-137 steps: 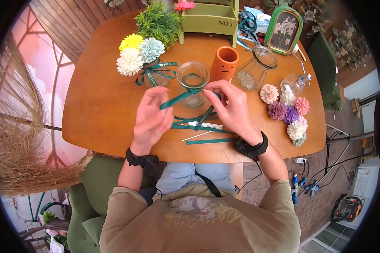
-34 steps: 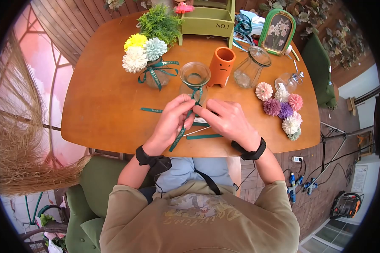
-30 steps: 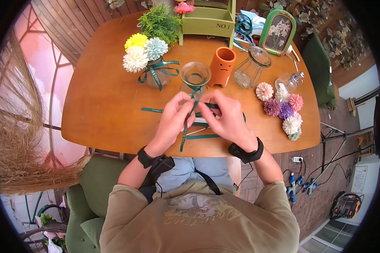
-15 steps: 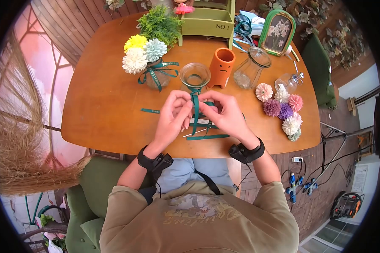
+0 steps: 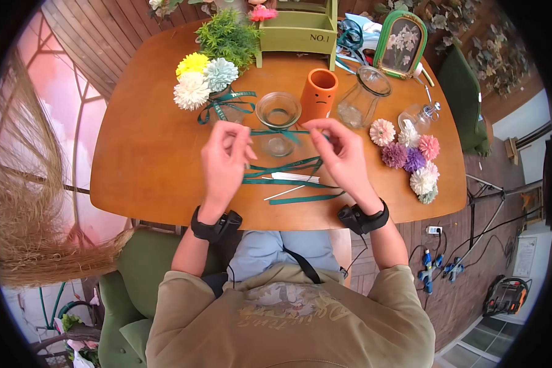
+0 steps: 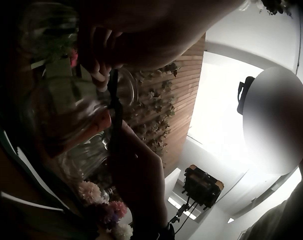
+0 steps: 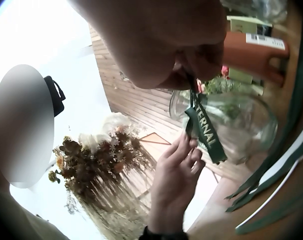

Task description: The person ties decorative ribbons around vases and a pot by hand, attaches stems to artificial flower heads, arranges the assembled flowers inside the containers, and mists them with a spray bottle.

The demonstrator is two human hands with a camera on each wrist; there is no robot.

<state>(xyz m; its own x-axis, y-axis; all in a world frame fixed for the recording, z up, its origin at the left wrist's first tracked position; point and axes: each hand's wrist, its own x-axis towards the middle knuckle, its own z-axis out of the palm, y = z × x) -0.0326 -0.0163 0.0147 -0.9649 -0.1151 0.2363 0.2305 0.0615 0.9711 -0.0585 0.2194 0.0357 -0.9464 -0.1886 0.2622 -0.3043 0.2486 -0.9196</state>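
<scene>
A clear glass vase [image 5: 278,147] with a wide rim stands in front of me. Across the front of its neck runs a dark green ribbon [image 5: 281,131] with a knot at the middle. My left hand [image 5: 224,168] pinches one end of it, left of the vase. On the other side my right hand [image 5: 345,161] pinches the opposite end, and the ribbon is stretched between them. In the right wrist view a printed tail of the ribbon [image 7: 206,135] hangs beside the vase.
More green ribbon [image 5: 288,201] and white sticks [image 5: 295,178] lie near the table's front. Behind stand an orange pot [image 5: 320,92] and another glass vase [image 5: 359,101]. Loose flowers [image 5: 414,161] lie at right; a ribboned vase with flowers [image 5: 193,91] stands at left.
My hands were close together over a ribbon loop in front of the vase. They have moved apart to either side, drawing the ribbon tight across the neck.
</scene>
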